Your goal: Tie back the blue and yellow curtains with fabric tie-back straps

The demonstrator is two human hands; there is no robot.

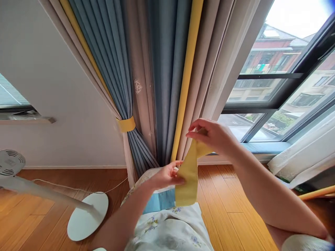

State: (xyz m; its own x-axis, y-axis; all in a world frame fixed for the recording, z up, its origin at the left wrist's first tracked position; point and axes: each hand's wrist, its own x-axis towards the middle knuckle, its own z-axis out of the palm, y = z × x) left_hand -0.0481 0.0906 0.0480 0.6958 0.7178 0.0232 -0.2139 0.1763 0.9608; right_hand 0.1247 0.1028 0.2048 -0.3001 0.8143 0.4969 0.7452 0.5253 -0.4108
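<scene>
Yellow fabric band (pixel 188 177) held up between both hands, just in front of the gathered curtain (pixel 157 80) and level with its lower folds. Upper end pinched in the fingers of the right hand (pixel 211 136), closed on the cloth to the right of the curtain; lower stretch gripped between thumb and fingers of the left hand (pixel 167 176), closed on the band's edge just below the curtain's hem. Loose tail hanging down past the left hand, over a blue patch on a floral-printed cloth (pixel 170 226) lying below the curtain. Curtain itself striped in blue, grey, beige and yellow, cinched partway down its left side by a second yellow tie-back (pixel 126 124). Left of the curtain, plain white wall (pixel 57 87), with a white standing fan (pixel 10 162) lying tipped on the wooden floor (pixel 230 216), round base (pixel 87 216) and thin cord nearby. Right of the curtain, dark-framed window (pixel 272 94) with buildings outside, and white sheer fabric (pixel 303 157) bunched beneath the sill.
</scene>
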